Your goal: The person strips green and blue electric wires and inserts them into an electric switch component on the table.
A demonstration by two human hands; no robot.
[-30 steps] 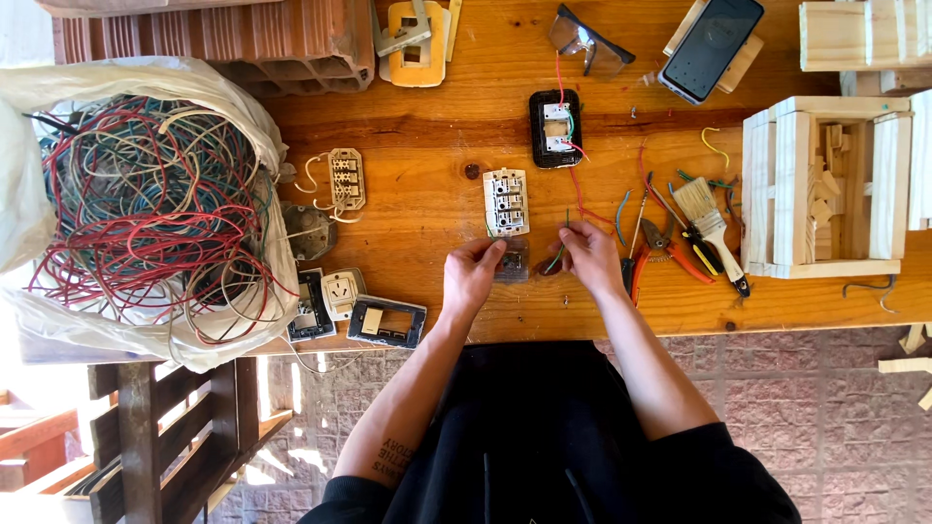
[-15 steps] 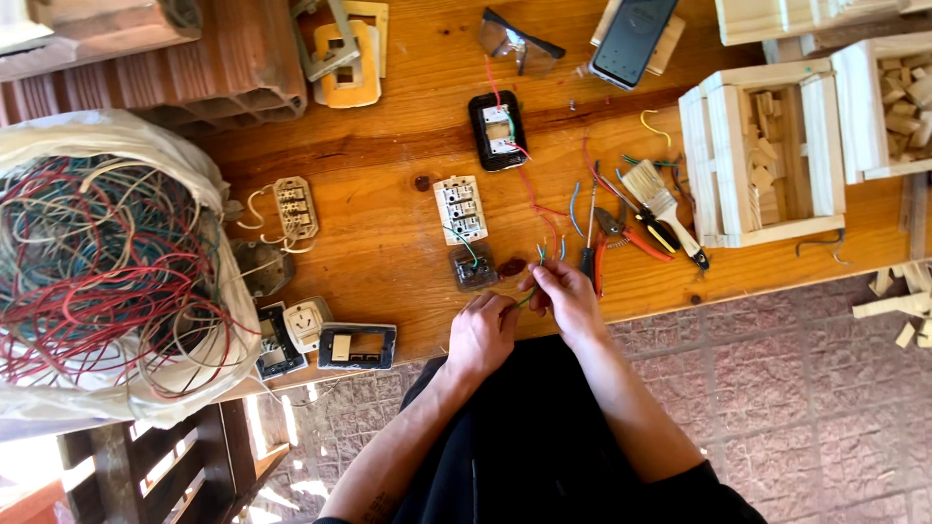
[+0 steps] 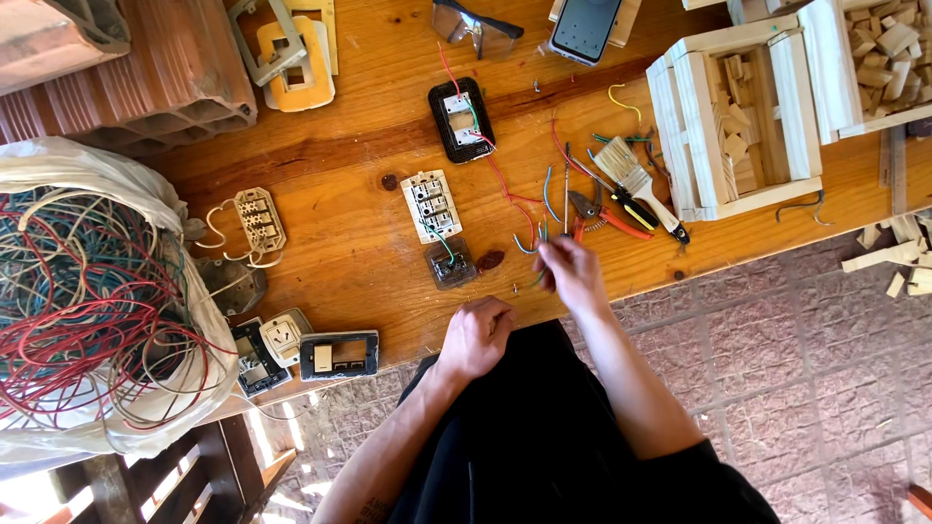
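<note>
Right hand [image 3: 573, 275], centre of the frame: fingers pinched narrow on short wire pieces [image 3: 540, 236], one blue-grey and one greenish, held just above the table's [image 3: 340, 194] near edge. The exact number of pieces in the pinch cannot be told; motion blur hides the fingertips.

Left hand [image 3: 478, 335], just below and left of the right one: curled into a loose fist at the table edge. Whether it holds anything cannot be told.

Count of items near the hands:
- One clear module [image 3: 451, 263] with a green wire, just left of the right hand.
- One white switch block [image 3: 431, 204] above it.
- One black-framed switch [image 3: 461, 118] further up, with red wires [image 3: 505, 180] trailing down toward the hand.
- One red-handled pliers [image 3: 602, 212], one paintbrush [image 3: 636, 184], and one black-and-yellow-handled tool, grouped just right of the hand.
- One dark knot in the wood [image 3: 490, 259] between the module and the hand.

Further out:
- Two slatted wooden crates [image 3: 738, 116], upper right, holding wood offcuts.
- One pair of safety glasses [image 3: 476, 24] and one phone [image 3: 587, 24] at the top edge.
- One cream bracket [image 3: 257, 221] at left of centre.
- Three faceplates [image 3: 301, 349] at the lower-left table edge.
- One white bag [image 3: 87, 301] packed with tangled red, green and white wire, at far left.
- One clay brick [image 3: 126, 68], upper left.

Edges and room: open wood lies between the switch block and the bracket. The strip right of the hand is crowded with tools. Brick paving shows below the table edge.
</note>
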